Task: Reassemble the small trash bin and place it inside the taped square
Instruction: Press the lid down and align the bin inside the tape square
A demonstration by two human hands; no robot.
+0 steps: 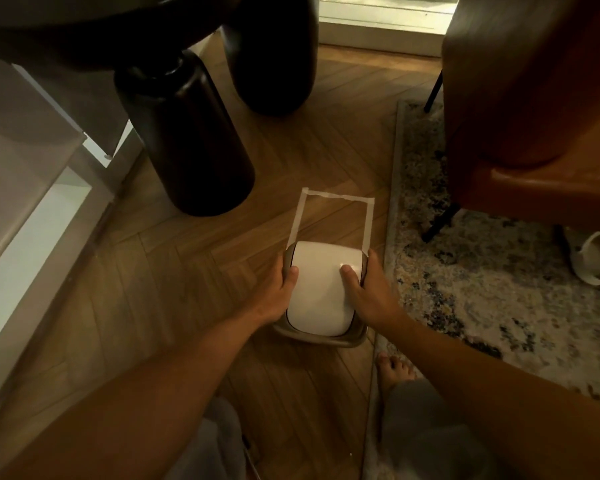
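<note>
The small trash bin point(321, 296) stands on the wooden floor, with a white swing lid set in a taupe rim. My left hand point(278, 292) grips its left side, thumb on the lid. On the right side my right hand point(366, 289) grips it, thumb pressing the lid near the rim. The taped square point(333, 195) of white tape lies on the floor just beyond the bin. The bin's far edge covers the near end of the square, and most of the bin sits nearer to me than the tape.
Two thick dark table legs point(187, 140) stand to the far left of the square. A brown chair point(534, 98) with thin black legs is on a patterned rug point(482, 289) at right. A white cabinet point(32, 202) runs along the left. My bare foot point(394, 370) rests near the rug's edge.
</note>
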